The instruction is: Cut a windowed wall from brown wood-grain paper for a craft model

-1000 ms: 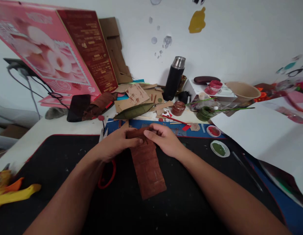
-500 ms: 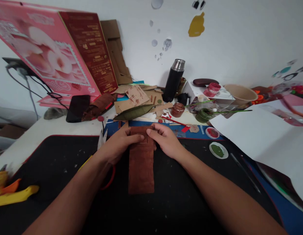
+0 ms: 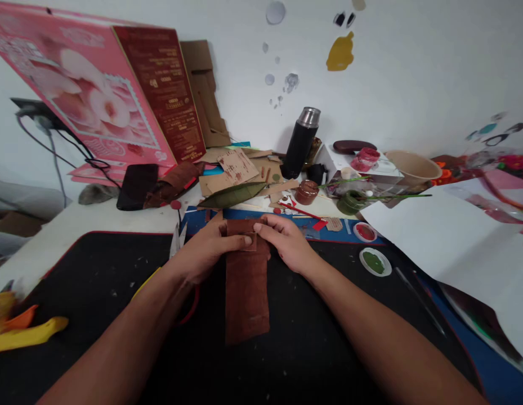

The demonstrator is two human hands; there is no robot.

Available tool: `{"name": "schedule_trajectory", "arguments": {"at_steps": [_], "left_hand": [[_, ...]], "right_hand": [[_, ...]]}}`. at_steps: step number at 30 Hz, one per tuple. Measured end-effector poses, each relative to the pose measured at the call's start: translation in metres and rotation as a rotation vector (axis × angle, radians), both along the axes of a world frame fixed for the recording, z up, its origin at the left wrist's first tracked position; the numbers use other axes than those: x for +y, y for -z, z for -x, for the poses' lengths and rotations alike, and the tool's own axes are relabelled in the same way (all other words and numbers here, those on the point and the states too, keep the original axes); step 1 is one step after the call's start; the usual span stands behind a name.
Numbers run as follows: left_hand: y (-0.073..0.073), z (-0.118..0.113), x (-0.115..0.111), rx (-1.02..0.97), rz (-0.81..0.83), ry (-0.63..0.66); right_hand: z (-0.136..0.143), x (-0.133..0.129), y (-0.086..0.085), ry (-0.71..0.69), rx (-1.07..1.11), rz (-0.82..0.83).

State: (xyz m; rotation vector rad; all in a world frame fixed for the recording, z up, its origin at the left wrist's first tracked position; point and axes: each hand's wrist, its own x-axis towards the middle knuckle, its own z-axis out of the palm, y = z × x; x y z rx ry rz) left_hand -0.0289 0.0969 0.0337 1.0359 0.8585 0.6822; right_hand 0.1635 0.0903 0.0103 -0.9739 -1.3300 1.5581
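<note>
A reddish-brown strip (image 3: pixel 246 298) hangs down over the black mat, its top edge between my two hands; I cannot tell whether it is cloth or painted paper. My left hand (image 3: pixel 202 247) pinches the upper left side, thumb stretched across the front. Beneath that thumb lies a small brown rectangle (image 3: pixel 251 246), flat against the strip. At the upper right corner, my right hand (image 3: pixel 290 243) grips the strip between thumb and fingers. Scissors (image 3: pixel 175 244) lie partly under my left forearm, blades pointing away.
A black mat (image 3: pixel 320 349) covers the tabletop. Behind it are a green leaf (image 3: pixel 231 195), a brown paint jar (image 3: pixel 306 192), a black flask (image 3: pixel 301 143) and cardboard scraps. Green paint in a lid (image 3: pixel 375 261) sits right. White paper (image 3: pixel 447 225) overhangs the right side. A phone (image 3: pixel 137 187) lies left.
The strip's lower end has swung slightly and its bottom edge now slants. More of the small rectangle shows under my left thumb. Both hands keep their hold; the view has shifted slightly.
</note>
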Motion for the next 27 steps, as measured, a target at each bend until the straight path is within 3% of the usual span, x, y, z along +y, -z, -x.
{"name": "schedule_trajectory", "arguments": {"at_steps": [9, 17, 22, 27], "left_hand": [[0.002, 0.006, 0.005, 0.053, -0.051, 0.013], [0.005, 0.008, 0.006, 0.070, -0.085, -0.042], [-0.001, 0.005, 0.003, -0.068, 0.075, -0.073], [-0.004, 0.006, 0.002, -0.181, 0.133, -0.012]], "right_hand": [[0.001, 0.002, 0.006, 0.144, 0.131, 0.024], [0.001, 0.001, 0.006, 0.089, 0.114, -0.020], [0.001, 0.000, 0.005, 0.070, 0.118, 0.011], [0.000, 0.000, 0.006, 0.069, 0.141, 0.033]]}}
